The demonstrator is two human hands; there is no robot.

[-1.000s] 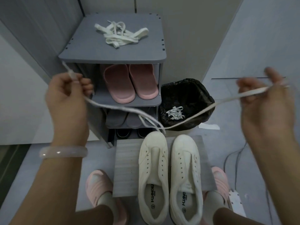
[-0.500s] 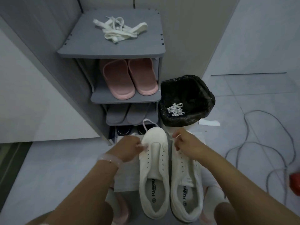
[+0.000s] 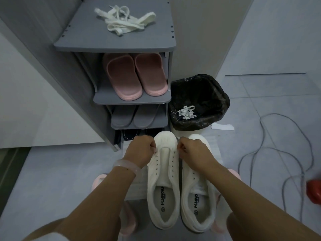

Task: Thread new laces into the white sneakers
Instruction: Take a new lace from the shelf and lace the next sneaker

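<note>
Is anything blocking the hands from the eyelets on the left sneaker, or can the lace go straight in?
Nothing visible blocks them. The left hand and right hand sit at the top eyelets of the left sneaker, each pinching at the lace. The lower eyelets lie bare; the right sneaker stays beside it.

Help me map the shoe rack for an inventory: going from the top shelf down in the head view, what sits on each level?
Loose white laces on the top board → pink slippers → grey slippers → dark shoes, mostly hidden at the bottom.
</note>
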